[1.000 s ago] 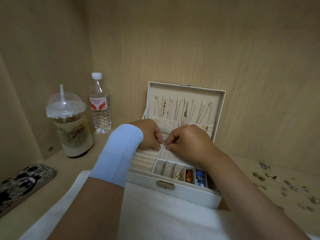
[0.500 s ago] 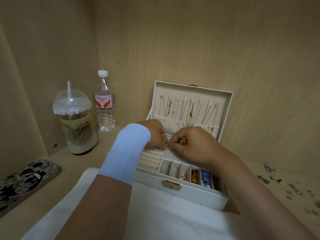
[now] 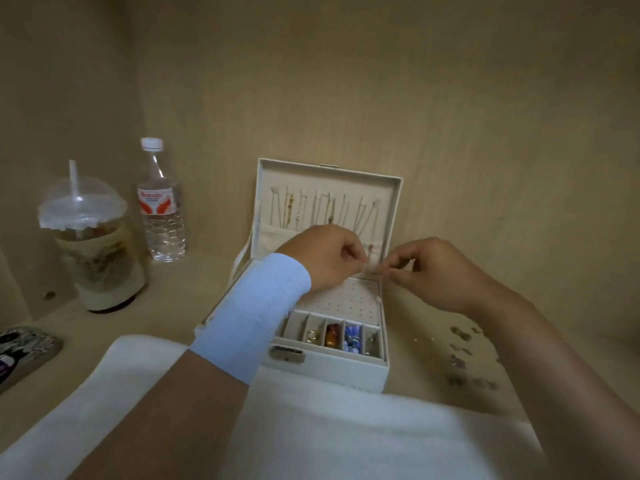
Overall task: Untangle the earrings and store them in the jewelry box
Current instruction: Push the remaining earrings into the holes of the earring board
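— Head view: where's the earring (image 3: 377,270)?
— Pinched between my left hand (image 3: 325,258) and right hand (image 3: 436,275), fingers curled, above the jewelry box (image 3: 346,374); its perforated panel (image 3: 343,301) lies just below, toward me.

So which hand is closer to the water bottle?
Left. The left hand is over the open jewelry box, right of the water bottle; the right hand is farther right, past the box's edge. Both pinch an earring.

Left hand (image 3: 325,259), right hand (image 3: 438,273), pinching tiny piece (image 3: 378,270) above open jewelry box (image 3: 346,372)
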